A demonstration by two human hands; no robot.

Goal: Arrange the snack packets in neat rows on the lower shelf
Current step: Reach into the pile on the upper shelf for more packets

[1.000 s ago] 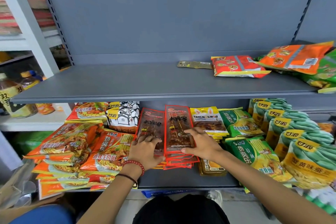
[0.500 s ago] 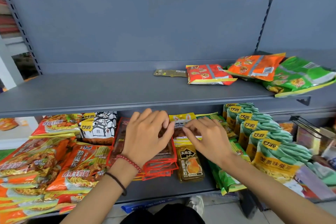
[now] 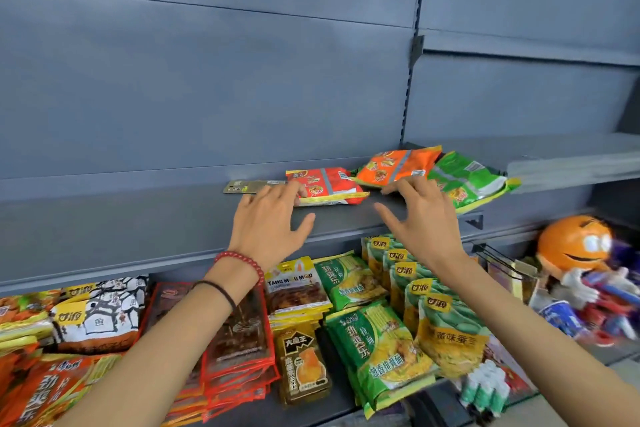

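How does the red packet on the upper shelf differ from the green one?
The red packet lies left of the orange packet, the green packet right of it. The green packet looks larger than the red. Fingertips of the left hand reach the red packet, not the green. Both show a pale centre strip.

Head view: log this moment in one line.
left hand open at red packet | right hand open at orange packet | grip: none | green packet untouched | all three on upper shelf
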